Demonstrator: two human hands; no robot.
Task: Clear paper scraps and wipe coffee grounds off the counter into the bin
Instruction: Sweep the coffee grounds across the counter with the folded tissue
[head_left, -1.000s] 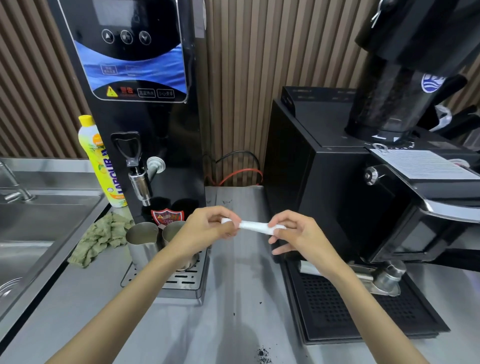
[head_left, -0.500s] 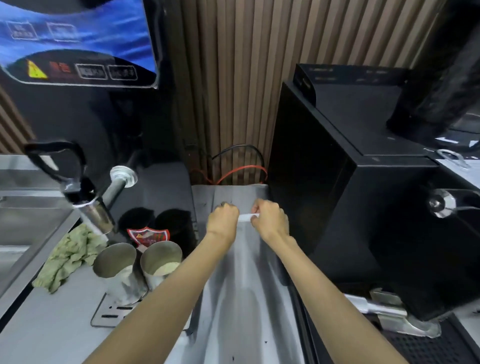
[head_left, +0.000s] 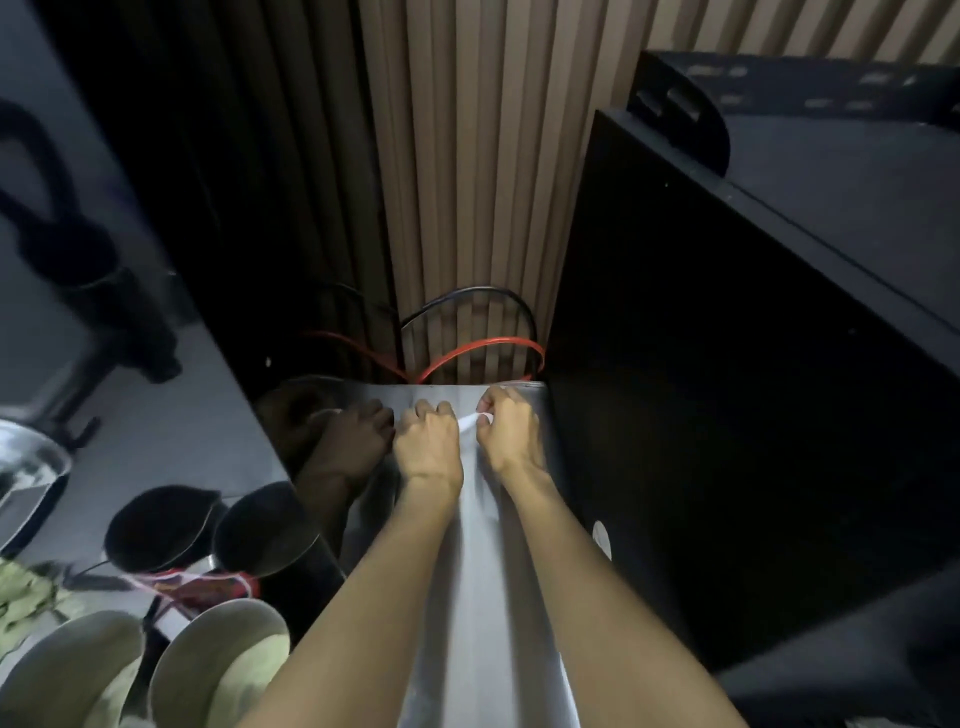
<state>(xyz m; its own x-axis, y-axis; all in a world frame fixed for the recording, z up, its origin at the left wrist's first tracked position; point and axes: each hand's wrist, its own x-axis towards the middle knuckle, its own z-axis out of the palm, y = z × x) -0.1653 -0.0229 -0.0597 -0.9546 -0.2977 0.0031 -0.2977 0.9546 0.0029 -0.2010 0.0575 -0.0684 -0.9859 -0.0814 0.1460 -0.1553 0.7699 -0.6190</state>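
Reaching along the narrow strip of steel counter (head_left: 488, 597) toward its far end, both bare forearms run up from the near edge. Left hand (head_left: 430, 447) fisted, knuckles up, fingers curled around one end of a small white paper scrap (head_left: 470, 422). Right hand (head_left: 511, 434) just beside it, thumb and fingertips pinched on the other end. Scrap spans the small gap between the two hands, just above the counter surface; whether it touches the steel cannot be told.

Black machine housing (head_left: 727, 389) borders the counter on the right. Glossy black dispenser body (head_left: 291, 208) borders it on the left, with a reflection of the left hand on its side panel. Red cable (head_left: 467, 349) and black cable (head_left: 467, 295) loop against the slatted wall (head_left: 467, 156) just past the far counter edge. Near left: two steel pitchers (head_left: 218, 670) and a green cloth (head_left: 26, 592), partly out of frame. No grounds discernible on the visible counter strip.
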